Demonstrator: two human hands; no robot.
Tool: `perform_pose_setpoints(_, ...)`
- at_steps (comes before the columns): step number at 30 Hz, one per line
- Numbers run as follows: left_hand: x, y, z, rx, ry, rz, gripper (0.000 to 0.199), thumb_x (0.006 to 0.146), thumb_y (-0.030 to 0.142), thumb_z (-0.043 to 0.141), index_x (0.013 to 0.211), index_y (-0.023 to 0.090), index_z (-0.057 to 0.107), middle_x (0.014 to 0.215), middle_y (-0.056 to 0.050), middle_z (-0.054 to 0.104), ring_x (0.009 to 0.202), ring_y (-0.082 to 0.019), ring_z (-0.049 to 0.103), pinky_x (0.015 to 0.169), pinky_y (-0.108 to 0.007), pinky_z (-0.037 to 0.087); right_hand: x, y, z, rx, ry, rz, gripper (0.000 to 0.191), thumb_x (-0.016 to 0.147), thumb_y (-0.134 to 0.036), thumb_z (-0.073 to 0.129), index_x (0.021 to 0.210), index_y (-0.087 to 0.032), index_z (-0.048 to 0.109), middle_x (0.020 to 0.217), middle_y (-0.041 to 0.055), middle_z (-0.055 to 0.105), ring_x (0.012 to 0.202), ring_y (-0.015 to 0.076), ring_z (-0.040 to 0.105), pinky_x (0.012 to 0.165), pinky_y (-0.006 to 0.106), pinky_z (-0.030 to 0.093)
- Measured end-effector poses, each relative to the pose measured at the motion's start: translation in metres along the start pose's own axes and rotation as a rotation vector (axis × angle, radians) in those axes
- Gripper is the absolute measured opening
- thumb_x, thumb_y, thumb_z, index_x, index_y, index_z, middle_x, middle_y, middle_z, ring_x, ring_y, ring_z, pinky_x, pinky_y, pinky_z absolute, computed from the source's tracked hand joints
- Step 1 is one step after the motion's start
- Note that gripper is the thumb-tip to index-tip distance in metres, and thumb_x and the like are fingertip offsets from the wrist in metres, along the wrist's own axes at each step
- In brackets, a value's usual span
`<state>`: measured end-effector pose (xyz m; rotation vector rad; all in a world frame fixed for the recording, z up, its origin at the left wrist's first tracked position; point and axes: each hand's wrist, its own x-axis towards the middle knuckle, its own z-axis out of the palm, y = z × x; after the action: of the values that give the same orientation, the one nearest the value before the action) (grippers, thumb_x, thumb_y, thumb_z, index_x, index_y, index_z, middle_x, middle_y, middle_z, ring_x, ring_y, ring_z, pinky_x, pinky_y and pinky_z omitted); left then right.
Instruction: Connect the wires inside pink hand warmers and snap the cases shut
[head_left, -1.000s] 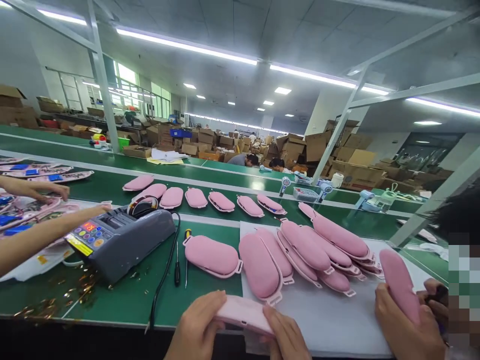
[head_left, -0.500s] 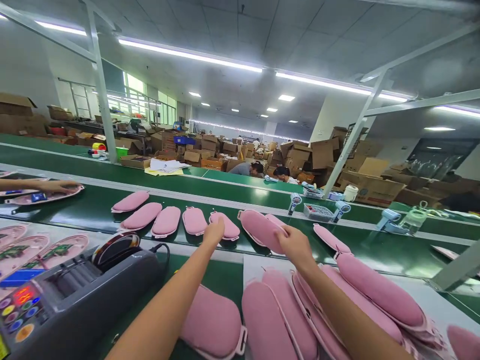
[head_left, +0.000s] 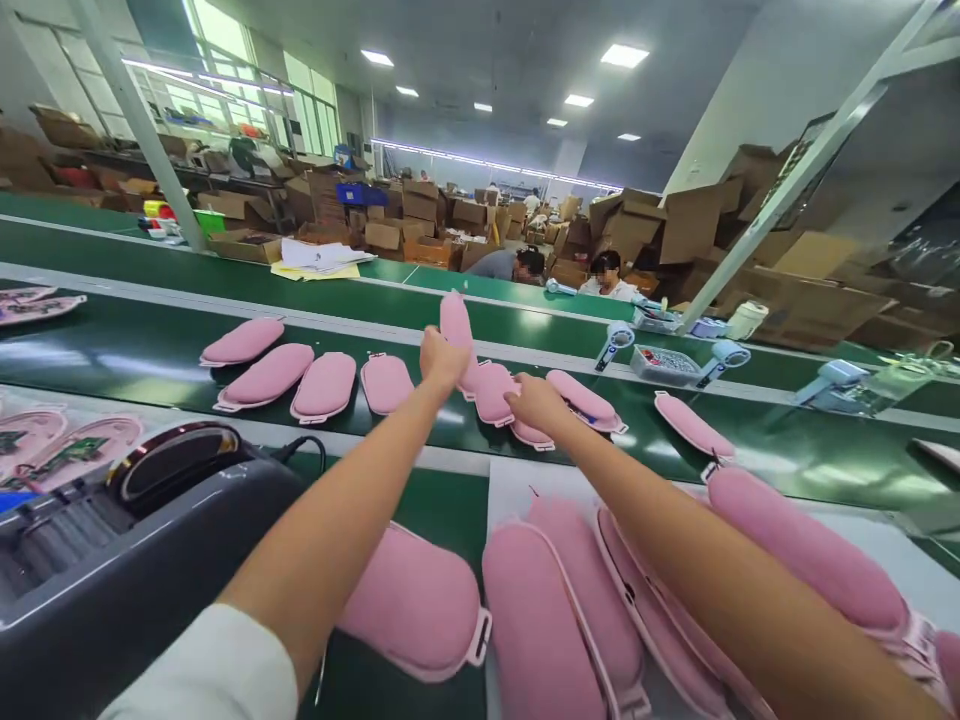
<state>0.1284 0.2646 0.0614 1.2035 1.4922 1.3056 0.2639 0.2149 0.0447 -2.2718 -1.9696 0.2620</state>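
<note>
My left hand (head_left: 444, 358) is closed on a pink padded oval shell (head_left: 455, 318), holding it tilted up on end above the green conveyor belt (head_left: 390, 435). Just to the right, my right hand (head_left: 538, 402) has its fingers closed at the edge of another pink padded shell (head_left: 495, 392). One more shell (head_left: 532, 433) shows partly beneath that hand. Left of my hands, several similar shells lie in a row, the nearest being a short pink shell (head_left: 387, 384). To the right rests a pink shell (head_left: 585, 398) with a slotted end.
A stack of pink shells (head_left: 540, 620) lies close in front. At left stands a dark tape dispenser (head_left: 150, 560), with open shells holding circuit boards (head_left: 86, 450) behind it. Blue handheld fans (head_left: 616, 342) and a clear parts tray (head_left: 664, 365) stand beyond the belt.
My left hand has lifted its shell off the belt and tipped it up. My right hand has moved left with its shell and lowered it. The view has tilted downward.
</note>
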Motion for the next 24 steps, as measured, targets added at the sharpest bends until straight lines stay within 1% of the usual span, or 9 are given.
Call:
perform_pose_setpoints(3, -0.031, 0.028, -0.038, -0.252, -0.113, 0.102, 0.037, 0.076, 0.011, 0.067, 0.113, 0.010, 0.058, 0.121, -0.011, 0.062, 0.111, -0.024, 0.059, 0.095, -0.037, 0.049, -0.058, -0.012, -0.009, -0.033, -0.111, -0.049, 0.030, 0.091, -0.039, 0.058, 0.110, -0.016, 0.060, 0.111, 0.0068, 0.062, 0.099, 0.0201, 0.060, 0.087, 0.042, 0.050)
perform_pose_setpoints(6, -0.086, 0.042, -0.091, -0.505, -0.251, 0.149, 0.030, 0.079, 0.014, 0.060, 0.109, 0.010, 0.061, 0.117, -0.008, 0.067, 0.107, -0.020, 0.062, 0.090, -0.030, 0.052, -0.138, -0.017, 0.001, -0.060, -0.092, -0.002, 0.031, 0.091, -0.040, 0.055, 0.109, -0.016, 0.062, 0.105, 0.0088, 0.065, 0.097, 0.0232, 0.062, 0.085, 0.042, 0.048)
perform_pose_setpoints(8, -0.128, 0.033, -0.126, -0.605, -0.301, 0.134, 0.028, 0.079, 0.017, 0.060, 0.106, 0.012, 0.063, 0.112, -0.005, 0.069, 0.107, -0.019, 0.062, 0.089, -0.028, 0.053, -0.189, -0.015, 0.021, -0.059, -0.023, 0.041, 0.034, 0.093, -0.037, 0.046, 0.118, -0.018, 0.060, 0.109, 0.0120, 0.065, 0.100, 0.0269, 0.061, 0.085, 0.041, 0.046)
perform_pose_setpoints(10, -0.167, 0.009, -0.158, -0.670, -0.299, 0.067, 0.028, 0.075, 0.020, 0.065, 0.102, 0.014, 0.065, 0.101, -0.004, 0.072, 0.100, -0.020, 0.065, 0.081, -0.028, 0.056, -0.230, -0.010, 0.046, -0.064, 0.037, 0.097, 0.042, 0.093, -0.035, 0.043, 0.129, -0.016, 0.053, 0.117, 0.0162, 0.061, 0.106, 0.0313, 0.058, 0.086, 0.043, 0.045)
perform_pose_setpoints(12, -0.201, -0.024, -0.183, -0.764, -0.236, -0.205, 0.028, 0.067, 0.021, 0.070, 0.094, 0.015, 0.067, 0.086, -0.005, 0.073, 0.082, -0.022, 0.069, 0.066, -0.028, 0.058, -0.256, -0.004, 0.068, -0.073, 0.093, 0.161, 0.052, 0.091, -0.034, 0.045, 0.138, -0.012, 0.044, 0.123, 0.0207, 0.056, 0.109, 0.0360, 0.055, 0.087, 0.045, 0.044)
perform_pose_setpoints(14, -0.229, -0.058, -0.198, -0.755, -0.190, -0.477, 0.038, 0.060, 0.017, 0.072, 0.098, 0.014, 0.066, 0.081, -0.007, 0.074, 0.069, -0.025, 0.069, 0.056, -0.032, 0.058, -0.268, 0.002, 0.085, -0.063, 0.153, 0.209, 0.061, 0.090, -0.037, 0.048, 0.143, -0.009, 0.035, 0.121, 0.0225, 0.055, 0.110, 0.0377, 0.055, 0.087, 0.046, 0.043)
perform_pose_setpoints(16, -0.251, -0.088, -0.204, -0.732, -0.173, -0.629, 0.055, 0.057, 0.014, 0.074, 0.110, 0.014, 0.063, 0.081, -0.008, 0.074, 0.063, -0.026, 0.069, 0.056, -0.035, 0.058, -0.270, 0.007, 0.094, -0.038, 0.205, 0.229, 0.068, 0.088, -0.040, 0.050, 0.144, -0.009, 0.030, 0.116, 0.0208, 0.057, 0.110, 0.0362, 0.055, 0.087, 0.043, 0.044)
perform_pose_setpoints(20, -0.278, -0.124, -0.200, -0.697, -0.132, -0.772, 0.069, 0.059, 0.014, 0.074, 0.125, 0.015, 0.055, 0.081, -0.008, 0.074, 0.059, -0.024, 0.069, 0.062, -0.037, 0.058, -0.260, 0.015, 0.100, 0.016, 0.266, 0.243, 0.066, 0.086, -0.043, 0.049, 0.141, -0.011, 0.034, 0.116, 0.0170, 0.058, 0.109, 0.0322, 0.057, 0.083, 0.038, 0.047)
perform_pose_setpoints(24, -0.292, -0.136, -0.188, -0.672, -0.116, -0.836, 0.069, 0.062, 0.018, 0.074, 0.128, 0.010, 0.051, 0.078, -0.011, 0.074, 0.065, -0.027, 0.069, 0.063, -0.037, 0.057, -0.241, 0.019, 0.100, 0.055, 0.350, 0.227, 0.055, 0.086, -0.040, 0.048, 0.135, -0.015, 0.044, 0.115, 0.0150, 0.059, 0.110, 0.0317, 0.056, 0.086, 0.039, 0.048)
